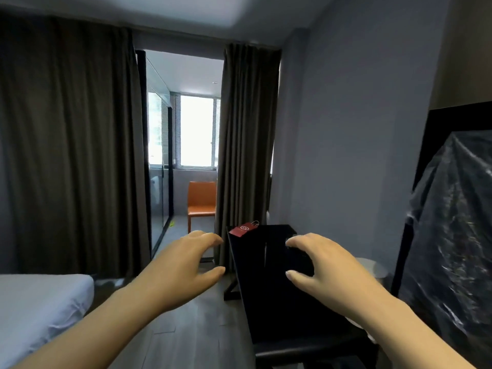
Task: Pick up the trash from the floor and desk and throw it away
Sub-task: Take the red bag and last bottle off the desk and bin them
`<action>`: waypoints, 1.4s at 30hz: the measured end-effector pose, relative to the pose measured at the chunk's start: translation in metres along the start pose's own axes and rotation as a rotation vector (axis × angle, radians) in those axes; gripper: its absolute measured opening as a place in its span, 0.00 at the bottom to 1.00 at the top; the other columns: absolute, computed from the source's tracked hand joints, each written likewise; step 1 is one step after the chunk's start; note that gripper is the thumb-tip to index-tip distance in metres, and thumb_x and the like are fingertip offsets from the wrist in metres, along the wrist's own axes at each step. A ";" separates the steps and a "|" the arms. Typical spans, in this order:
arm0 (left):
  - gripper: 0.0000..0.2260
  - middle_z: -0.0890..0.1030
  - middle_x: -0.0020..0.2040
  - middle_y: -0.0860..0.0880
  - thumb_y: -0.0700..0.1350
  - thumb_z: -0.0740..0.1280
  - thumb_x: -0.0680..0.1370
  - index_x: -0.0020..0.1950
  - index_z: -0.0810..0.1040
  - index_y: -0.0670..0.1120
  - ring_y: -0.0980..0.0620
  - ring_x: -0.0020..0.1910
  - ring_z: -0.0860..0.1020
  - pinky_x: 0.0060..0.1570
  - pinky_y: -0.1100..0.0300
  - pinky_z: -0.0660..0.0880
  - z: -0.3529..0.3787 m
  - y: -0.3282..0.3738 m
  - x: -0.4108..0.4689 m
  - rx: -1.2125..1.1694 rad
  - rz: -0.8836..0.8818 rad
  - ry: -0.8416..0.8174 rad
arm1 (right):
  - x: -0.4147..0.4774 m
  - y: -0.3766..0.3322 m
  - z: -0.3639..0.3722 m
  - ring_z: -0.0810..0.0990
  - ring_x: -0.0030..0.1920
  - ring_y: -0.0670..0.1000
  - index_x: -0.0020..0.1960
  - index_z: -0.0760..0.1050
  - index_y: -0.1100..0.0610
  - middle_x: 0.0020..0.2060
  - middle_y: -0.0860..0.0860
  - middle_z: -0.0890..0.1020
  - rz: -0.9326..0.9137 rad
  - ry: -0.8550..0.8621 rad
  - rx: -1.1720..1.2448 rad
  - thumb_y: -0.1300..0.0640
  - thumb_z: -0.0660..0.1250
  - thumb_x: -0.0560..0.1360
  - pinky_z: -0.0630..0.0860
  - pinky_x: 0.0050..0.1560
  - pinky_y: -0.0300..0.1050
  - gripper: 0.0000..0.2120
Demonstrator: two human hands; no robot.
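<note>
While both arms stretch forward at chest height, the left hand (191,265) hangs over the dark floor (186,331) just left of the black bench (255,275), its fingers spread and loosely curled, holding nothing. Over the bench top the right hand (319,262) is spread wide in a claw shape, thumb well apart from the fingers. The surface beneath it is too dark to show whether the fingertips touch anything, and no object is gripped. A small red paper bag (243,229) with white string handles lies on the far left corner of the bench, beyond both hands. An orange chair (201,201) stands near the window (197,129), between grey curtains (245,142). A white bed (40,302) fills the lower left, and something wrapped in clear plastic (452,222) stands at the right.
</note>
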State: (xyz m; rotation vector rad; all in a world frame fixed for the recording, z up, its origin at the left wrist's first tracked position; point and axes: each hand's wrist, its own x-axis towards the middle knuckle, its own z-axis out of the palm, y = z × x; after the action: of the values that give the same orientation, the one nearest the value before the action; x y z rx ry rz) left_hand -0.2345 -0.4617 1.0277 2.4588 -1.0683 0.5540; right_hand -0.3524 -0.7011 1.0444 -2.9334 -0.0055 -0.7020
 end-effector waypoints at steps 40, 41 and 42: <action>0.23 0.73 0.61 0.60 0.59 0.67 0.73 0.67 0.69 0.58 0.62 0.58 0.73 0.51 0.71 0.67 0.313 -0.464 0.554 -0.133 0.111 -0.228 | 0.596 0.211 0.357 0.73 0.60 0.42 0.68 0.69 0.48 0.61 0.42 0.74 0.332 -0.157 0.044 0.47 0.68 0.73 0.71 0.59 0.38 0.24; 0.23 0.73 0.61 0.60 0.59 0.67 0.73 0.67 0.69 0.57 0.62 0.58 0.73 0.52 0.71 0.68 0.324 -0.473 0.570 -0.135 0.107 -0.239 | 0.609 0.222 0.367 0.73 0.60 0.42 0.68 0.69 0.48 0.61 0.42 0.74 0.345 -0.162 0.057 0.47 0.68 0.73 0.72 0.59 0.38 0.25; 0.24 0.73 0.61 0.60 0.59 0.67 0.73 0.68 0.69 0.57 0.61 0.58 0.74 0.53 0.70 0.69 0.335 -0.482 0.587 -0.131 0.107 -0.250 | 0.624 0.233 0.377 0.73 0.60 0.42 0.69 0.69 0.48 0.61 0.42 0.74 0.356 -0.164 0.067 0.47 0.68 0.73 0.72 0.58 0.37 0.25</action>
State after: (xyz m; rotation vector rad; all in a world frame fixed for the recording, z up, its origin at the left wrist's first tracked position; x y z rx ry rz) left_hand 0.5626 -0.6766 0.9439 2.4100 -1.2954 0.2027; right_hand 0.3818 -0.9025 0.9649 -2.8074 0.4551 -0.3986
